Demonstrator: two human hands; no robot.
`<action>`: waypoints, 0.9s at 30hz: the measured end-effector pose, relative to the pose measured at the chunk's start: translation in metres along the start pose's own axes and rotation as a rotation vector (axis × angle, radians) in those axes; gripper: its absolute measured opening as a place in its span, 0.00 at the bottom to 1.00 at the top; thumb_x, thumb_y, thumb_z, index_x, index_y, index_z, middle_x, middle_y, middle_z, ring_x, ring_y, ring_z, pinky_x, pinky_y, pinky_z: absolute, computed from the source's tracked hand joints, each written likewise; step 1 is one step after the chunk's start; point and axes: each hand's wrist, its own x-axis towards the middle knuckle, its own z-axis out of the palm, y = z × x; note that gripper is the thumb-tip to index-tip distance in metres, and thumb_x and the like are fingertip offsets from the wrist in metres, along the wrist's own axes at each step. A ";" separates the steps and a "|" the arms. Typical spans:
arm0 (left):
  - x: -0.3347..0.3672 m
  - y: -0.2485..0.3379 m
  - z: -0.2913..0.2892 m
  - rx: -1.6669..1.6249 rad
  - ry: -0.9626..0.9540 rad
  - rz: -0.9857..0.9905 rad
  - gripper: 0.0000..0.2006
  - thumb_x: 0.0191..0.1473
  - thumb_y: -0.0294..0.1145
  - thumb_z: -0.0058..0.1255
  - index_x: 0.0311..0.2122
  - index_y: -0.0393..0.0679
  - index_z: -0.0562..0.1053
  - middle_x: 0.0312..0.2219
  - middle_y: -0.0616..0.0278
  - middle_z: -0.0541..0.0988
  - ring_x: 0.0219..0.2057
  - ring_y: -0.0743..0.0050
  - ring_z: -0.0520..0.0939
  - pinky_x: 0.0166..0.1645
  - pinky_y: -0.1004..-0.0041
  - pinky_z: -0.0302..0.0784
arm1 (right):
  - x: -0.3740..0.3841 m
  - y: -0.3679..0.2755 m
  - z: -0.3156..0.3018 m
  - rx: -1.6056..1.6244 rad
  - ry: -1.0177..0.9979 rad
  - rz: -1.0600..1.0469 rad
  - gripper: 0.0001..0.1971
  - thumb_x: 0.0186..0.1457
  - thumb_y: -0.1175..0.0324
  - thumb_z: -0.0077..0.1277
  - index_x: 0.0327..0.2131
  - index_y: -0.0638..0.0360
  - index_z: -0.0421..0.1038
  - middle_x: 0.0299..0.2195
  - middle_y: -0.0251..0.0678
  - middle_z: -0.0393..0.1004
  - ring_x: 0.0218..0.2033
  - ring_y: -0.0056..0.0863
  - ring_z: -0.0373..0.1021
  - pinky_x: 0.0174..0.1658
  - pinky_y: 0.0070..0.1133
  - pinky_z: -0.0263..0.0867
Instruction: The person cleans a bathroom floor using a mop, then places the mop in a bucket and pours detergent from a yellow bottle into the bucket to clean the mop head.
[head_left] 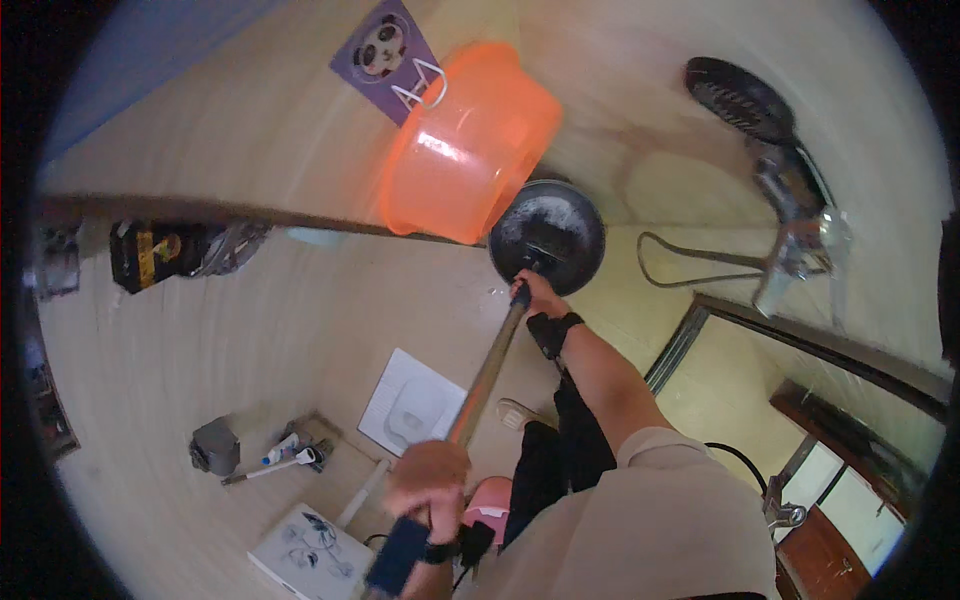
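A long pole with a wooden-looking shaft (488, 375) runs slantwise through the middle of the head view. Near its upper, dark end my right hand (538, 293) is closed round it. Lower down, my left hand (430, 480) also grips the pole and is blurred by motion. Below that hand is a dark blue block-like piece (395, 556), which may belong to the pole. Just beyond my right hand lies a round black basin (575, 240) with a pale, foamy-looking patch inside. Whether the pole's end touches the basin cannot be made out.
An orange tub (470, 150) hangs on the wall by a white hook (420, 88). A white squat toilet (410, 402) is set in the floor. A grey bin (215, 447) and a white box (310, 550) are at left. A shower head (740, 98) and a doorway frame (820, 345) are at right.
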 end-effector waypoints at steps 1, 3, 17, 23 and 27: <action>-0.002 0.002 -0.005 -0.003 0.002 0.019 0.03 0.38 0.25 0.47 0.24 0.40 0.69 0.14 0.61 0.71 0.17 0.69 0.72 0.23 0.76 0.68 | -0.014 0.011 0.013 -0.101 -0.073 -0.106 0.06 0.48 0.68 0.42 0.20 0.57 0.62 0.17 0.33 0.64 0.21 0.28 0.64 0.28 0.25 0.63; 0.003 0.009 -0.013 0.277 -0.240 0.091 0.04 0.44 0.25 0.44 0.21 0.40 0.65 0.18 0.58 0.71 0.23 0.65 0.73 0.26 0.69 0.69 | -0.042 0.031 0.040 0.090 -0.014 0.038 0.07 0.48 0.68 0.41 0.19 0.57 0.61 0.17 0.34 0.64 0.22 0.29 0.64 0.27 0.26 0.63; -0.014 0.037 -0.022 0.443 -0.342 0.361 0.11 0.42 0.24 0.44 0.35 0.40 0.71 0.34 0.56 0.74 0.43 0.59 0.71 0.54 0.59 0.57 | -0.227 0.091 0.181 0.079 0.065 0.153 0.05 0.49 0.67 0.39 0.25 0.55 0.62 0.21 0.34 0.64 0.22 0.25 0.63 0.25 0.23 0.61; -0.016 0.030 -0.031 0.353 -0.281 0.252 0.10 0.41 0.23 0.43 0.33 0.39 0.71 0.35 0.55 0.73 0.43 0.59 0.70 0.55 0.61 0.57 | -0.283 0.087 0.214 0.100 -0.122 0.027 0.06 0.49 0.66 0.40 0.26 0.58 0.63 0.25 0.33 0.66 0.26 0.24 0.65 0.27 0.21 0.62; -0.014 0.031 -0.020 0.360 -0.373 0.168 0.08 0.43 0.22 0.41 0.31 0.37 0.70 0.33 0.55 0.73 0.43 0.58 0.70 0.55 0.62 0.56 | -0.253 0.073 0.179 -0.078 -0.137 0.058 0.10 0.52 0.63 0.39 0.31 0.59 0.62 0.28 0.36 0.65 0.32 0.26 0.64 0.34 0.26 0.65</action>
